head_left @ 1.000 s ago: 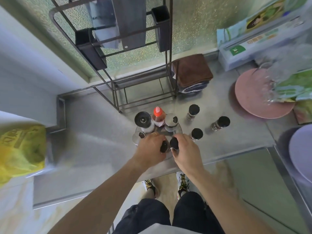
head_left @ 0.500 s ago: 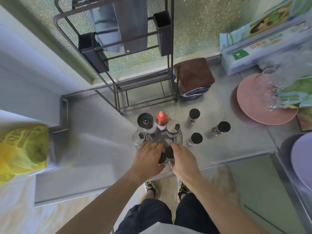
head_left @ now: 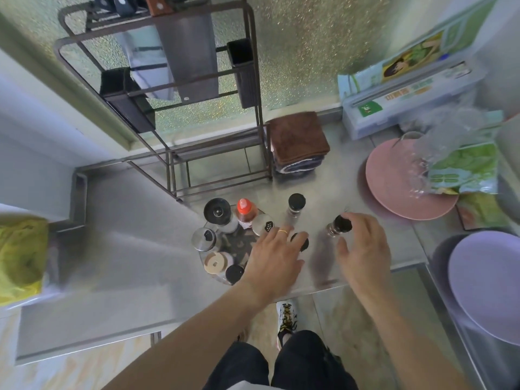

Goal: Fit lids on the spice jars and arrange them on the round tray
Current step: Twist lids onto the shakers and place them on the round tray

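**Both hands reach for jars that sit off the tray**

Nearest, at lower centre of the frame, the two forearms run up toward the steel counter (head_left: 126, 249). The left hand (head_left: 274, 257) lies fingers spread and relaxed, holding nothing; its fingertips overlap a black-lidded jar (head_left: 302, 241) just right of the round tray (head_left: 242, 243). The right hand (head_left: 365, 249), right of centre, has fingers apart and loosely curved, thumb toward the left, closed on nothing. The tilted jar (head_left: 339, 226) lies just above-left of those fingers, its black lid leaning toward the upper right, so its long axis slants rather than standing upright; this hand is plainly the nearer one to it. Whether the fingertips touch the lid I cannot tell.

Farther up, a third lidded jar (head_left: 295, 205) stands apart, above both hands. The tray, left of centre, already carries several lidded containers, among them a red-capped bottle (head_left: 244, 211). A folded brown cloth (head_left: 298, 139) lies beyond.
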`<state>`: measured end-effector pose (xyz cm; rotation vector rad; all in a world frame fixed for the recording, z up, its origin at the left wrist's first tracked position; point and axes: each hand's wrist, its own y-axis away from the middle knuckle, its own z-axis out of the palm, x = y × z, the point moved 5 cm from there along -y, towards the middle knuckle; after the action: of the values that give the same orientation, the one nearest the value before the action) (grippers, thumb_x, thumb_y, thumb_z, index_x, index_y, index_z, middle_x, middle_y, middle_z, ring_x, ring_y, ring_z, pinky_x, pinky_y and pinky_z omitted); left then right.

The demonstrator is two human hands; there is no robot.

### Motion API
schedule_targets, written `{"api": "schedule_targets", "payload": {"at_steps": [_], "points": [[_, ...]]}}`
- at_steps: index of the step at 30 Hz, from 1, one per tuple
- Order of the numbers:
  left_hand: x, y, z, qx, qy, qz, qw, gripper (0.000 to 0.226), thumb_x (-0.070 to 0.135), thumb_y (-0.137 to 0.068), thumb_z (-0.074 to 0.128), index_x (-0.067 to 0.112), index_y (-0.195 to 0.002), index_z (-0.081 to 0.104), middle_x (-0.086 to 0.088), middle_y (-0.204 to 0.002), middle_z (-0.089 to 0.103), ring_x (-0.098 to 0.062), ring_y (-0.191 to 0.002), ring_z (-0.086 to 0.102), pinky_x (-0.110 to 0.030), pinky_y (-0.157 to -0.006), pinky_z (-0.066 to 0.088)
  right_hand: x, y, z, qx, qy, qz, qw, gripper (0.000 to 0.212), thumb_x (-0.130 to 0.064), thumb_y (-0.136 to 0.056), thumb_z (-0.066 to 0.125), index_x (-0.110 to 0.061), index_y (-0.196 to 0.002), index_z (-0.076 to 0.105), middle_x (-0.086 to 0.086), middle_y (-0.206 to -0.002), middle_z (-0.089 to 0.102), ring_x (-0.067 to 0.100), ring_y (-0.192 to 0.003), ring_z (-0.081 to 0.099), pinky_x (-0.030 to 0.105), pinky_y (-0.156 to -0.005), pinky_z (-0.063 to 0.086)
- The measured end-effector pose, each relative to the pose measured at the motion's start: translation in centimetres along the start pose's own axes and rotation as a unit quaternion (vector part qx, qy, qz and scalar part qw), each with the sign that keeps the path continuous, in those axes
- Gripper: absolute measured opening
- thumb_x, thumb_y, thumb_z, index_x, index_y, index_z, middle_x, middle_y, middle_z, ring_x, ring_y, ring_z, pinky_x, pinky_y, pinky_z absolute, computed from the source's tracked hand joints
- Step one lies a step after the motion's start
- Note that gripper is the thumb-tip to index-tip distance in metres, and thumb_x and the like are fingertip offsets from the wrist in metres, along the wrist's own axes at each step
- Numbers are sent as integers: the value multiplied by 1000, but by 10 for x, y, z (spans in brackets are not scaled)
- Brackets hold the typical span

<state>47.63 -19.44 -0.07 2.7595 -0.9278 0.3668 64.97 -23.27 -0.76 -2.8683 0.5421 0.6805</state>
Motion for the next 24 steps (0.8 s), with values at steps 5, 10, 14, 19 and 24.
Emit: {"api": "schedule_targets", "payload": {"at_steps": [5,10,14,19,24], "points": [[10,-26,28,-71,-55,-21,996,41,5,-78,69,16,-114,56,-12,-99,63,-31,-81,65,-39,-63,53,15,-30,29,-101,26,0,995,48,-11,-84,67,-17,-130,56,13,-135,50,39,-112,53,50,-84,52],[12,-29,25,-73,-5,-55,996,34,-9,-79,57,8,-108,53,-16,-98,56,-39,-82,62,-44,-60,50,26,-29,39,-120,39,-6,992,33,1,-77,70,-12,-106,62,13,-102,60,38,-86,60,42,-70,49],[7,-6,-9,-21,45,-83,995,26,6,-78,60,17,-100,55,-5,-91,56,-29,-73,61,-37,-53,49,9,-13,4,-77,-1,-11,997,37,-5,-72,80,-16,-102,61,6,-97,60,30,-76,61,31,-64,43],[-29,35,-76,38,54,-128,990,22,30,-88,63,30,-109,56,6,-105,62,-17,-85,63,-33,-72,55,-54,23,-25,-100,-95,-67,988,40,-18,-74,83,-21,-106,59,-8,-94,60,9,-76,57,20,-72,44],[-79,46,-79,3,19,-186,982,33,19,-78,68,26,-109,59,4,-106,62,-22,-89,63,-29,-73,47,-94,36,7,-143,-131,-98,976,40,-22,-76,83,-23,-107,57,-10,-97,65,6,-86,62,20,-80,53]]}}
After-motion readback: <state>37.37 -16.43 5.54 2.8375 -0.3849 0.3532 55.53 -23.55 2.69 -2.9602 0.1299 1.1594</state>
